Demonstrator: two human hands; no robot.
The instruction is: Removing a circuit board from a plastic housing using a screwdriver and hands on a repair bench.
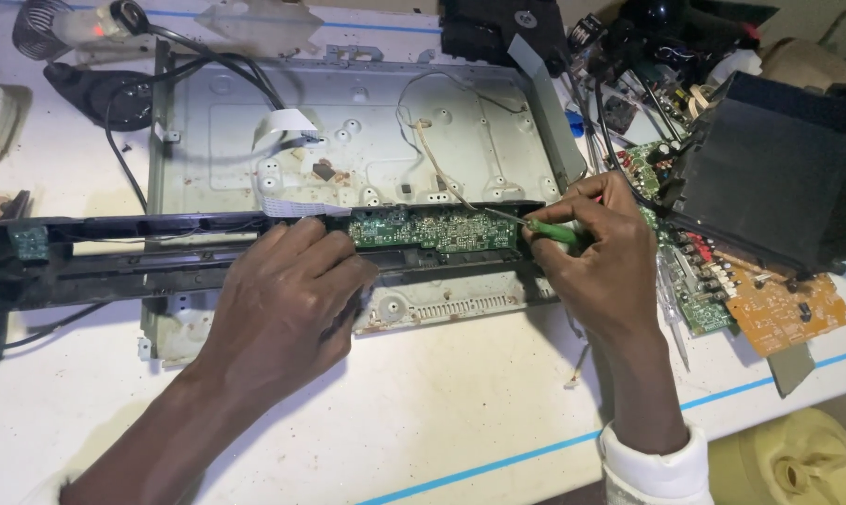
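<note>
Here, looking down from my head, the long black front panel [161, 245] lies across the bare metal chassis [367, 131], and I place everything else by that panel. My left hand [287, 299] rests on its middle, fingers curled over the top edge and pressing down, closed on nothing but the panel itself. Just right of that hand, seated in the panel's channel, is the narrow green circuit board [432, 229]. My right hand [596, 252] sits at the panel's right end, fingers pinched shut around a green-handled screwdriver [554, 232], whose thin shaft points left and up toward the board's right edge. Whether the tip sits in a screw head or only touches the board I can't quite tell; it is too fine to make out.

I judge I am working at a fastener on the board while bracing the panel. The next move calls for a steady left hand and the tip kept square, so that it does not skid across the solder side.

Beyond the panel's right end stands a black box-shaped unit [778, 178] over an orange board [788, 313]; behind the panel, on the chassis, curls a white ribbon cable [287, 126].
</note>
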